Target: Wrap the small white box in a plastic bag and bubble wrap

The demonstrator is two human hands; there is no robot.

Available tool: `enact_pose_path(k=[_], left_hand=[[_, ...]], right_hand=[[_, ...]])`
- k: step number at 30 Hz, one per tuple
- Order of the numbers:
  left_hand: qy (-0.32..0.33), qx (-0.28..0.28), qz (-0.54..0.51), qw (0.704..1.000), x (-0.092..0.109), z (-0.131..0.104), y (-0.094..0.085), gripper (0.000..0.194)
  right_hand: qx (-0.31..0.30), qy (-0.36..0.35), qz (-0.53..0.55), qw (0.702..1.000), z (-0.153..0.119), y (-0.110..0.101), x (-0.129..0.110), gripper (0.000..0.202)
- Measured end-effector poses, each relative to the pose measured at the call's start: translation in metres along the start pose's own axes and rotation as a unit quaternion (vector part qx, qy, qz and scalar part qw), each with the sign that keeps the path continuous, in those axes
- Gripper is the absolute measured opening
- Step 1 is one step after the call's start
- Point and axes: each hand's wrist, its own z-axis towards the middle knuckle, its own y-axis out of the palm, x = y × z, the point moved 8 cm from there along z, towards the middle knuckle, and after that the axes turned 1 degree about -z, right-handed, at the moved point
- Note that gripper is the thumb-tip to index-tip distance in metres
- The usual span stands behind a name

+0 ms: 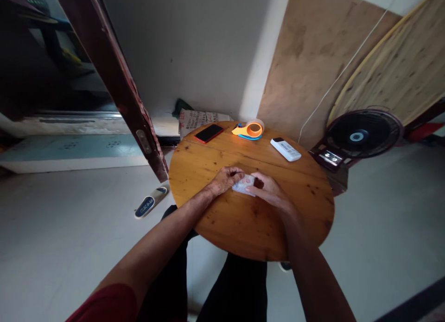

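Note:
A small pale packet with reddish marks [244, 184] lies near the middle of the round wooden table [243, 229]. My left hand [227, 178] grips its left end, with the fingers curled over the top edge. At the packet's right end, my right hand [269, 189] holds it between the thumb below and the fingers above. The undersides of both hands and the packet's far side are hidden.
Along the table's far side are a black phone with a red edge [209, 133], an orange tape dispenser [253, 129] and a white device [285, 149]. A fan [358, 135] stands to the right. One slipper [151, 202] lies on the floor at left.

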Motion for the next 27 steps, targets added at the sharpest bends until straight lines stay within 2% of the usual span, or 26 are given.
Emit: enact_pose_path(k=[4, 8, 22, 27], left_hand=[[-0.005, -0.002, -0.004, 1.0, 0.0007, -0.0003, -0.0007, 0.033], [-0.005, -0.003, -0.007, 1.0, 0.0007, 0.0001, -0.001, 0.032], [0.006, -0.005, 0.012, 1.0, -0.0013, 0.0014, -0.0013, 0.031], [0.007, 0.006, 0.007, 1.0, -0.0019, 0.0021, -0.0026, 0.033]], right_hand=[[0.015, 0.009, 0.015, 1.0, 0.0018, -0.001, 0.0069, 0.049], [-0.008, -0.002, 0.029, 1.0, 0.002, 0.0016, 0.0044, 0.038], [-0.013, -0.001, 0.032, 0.999, -0.0003, 0.0012, -0.0015, 0.039], [0.002, -0.019, 0.019, 1.0, 0.001, 0.0003, -0.0016, 0.039]])
